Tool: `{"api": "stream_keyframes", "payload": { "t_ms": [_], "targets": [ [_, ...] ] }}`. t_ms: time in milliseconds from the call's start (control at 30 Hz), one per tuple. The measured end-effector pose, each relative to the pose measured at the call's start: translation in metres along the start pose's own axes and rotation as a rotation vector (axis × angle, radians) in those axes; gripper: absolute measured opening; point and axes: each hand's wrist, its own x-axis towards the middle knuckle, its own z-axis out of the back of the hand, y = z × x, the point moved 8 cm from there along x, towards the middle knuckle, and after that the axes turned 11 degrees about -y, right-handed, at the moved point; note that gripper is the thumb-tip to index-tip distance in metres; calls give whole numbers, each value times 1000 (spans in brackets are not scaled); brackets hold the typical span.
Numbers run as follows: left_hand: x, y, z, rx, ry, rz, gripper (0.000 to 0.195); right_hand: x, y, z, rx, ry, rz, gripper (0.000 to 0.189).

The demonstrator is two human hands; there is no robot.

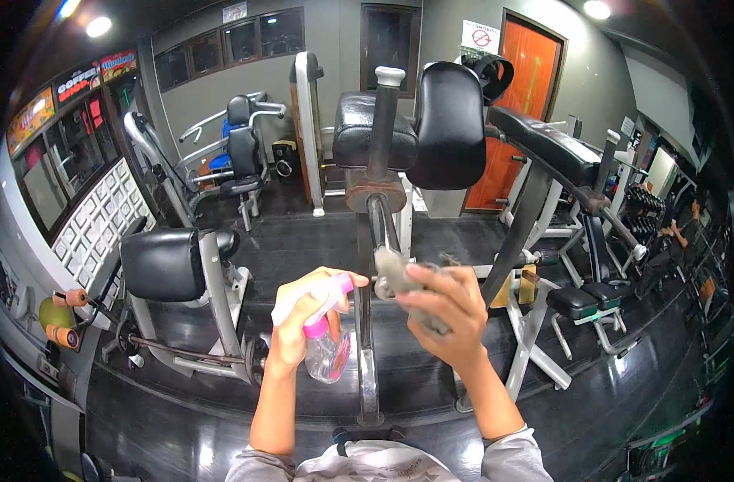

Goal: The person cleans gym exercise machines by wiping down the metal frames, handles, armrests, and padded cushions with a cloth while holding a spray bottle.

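My left hand point(301, 316) is closed around a clear plastic spray bottle point(326, 360) with a pink and white trigger head, whose nozzle points to the right. Held in my right hand point(448, 307) is a crumpled grey cloth point(428, 322), somewhat blurred. The cloth is in front of the lower end of a metal bar point(381, 223) on a gym machine; whether they touch, I cannot tell. Above that bar stand an upright post with a silver cap point(388, 75), a black padded seat point(373, 135) and a black back pad point(450, 126).
A padded bench machine with a barbell point(186, 351) stands at the left. A long black arm pad point(547, 144) and a grey frame point(526, 346) are at the right. A metal floor beam point(367, 373) runs between my hands. A person point(665, 247) is at the far right.
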Motion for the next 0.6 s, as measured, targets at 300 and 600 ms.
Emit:
{"api": "stream_keyframes", "payload": {
  "t_ms": [300, 600],
  "targets": [
    [-9, 8, -3, -55, 29, 60, 60, -6, 32, -8, -205, 32, 178, 39],
    [-34, -21, -17, 124, -118, -106, 58, -25, -9, 10, 20, -1, 14, 43]
  ]
}}
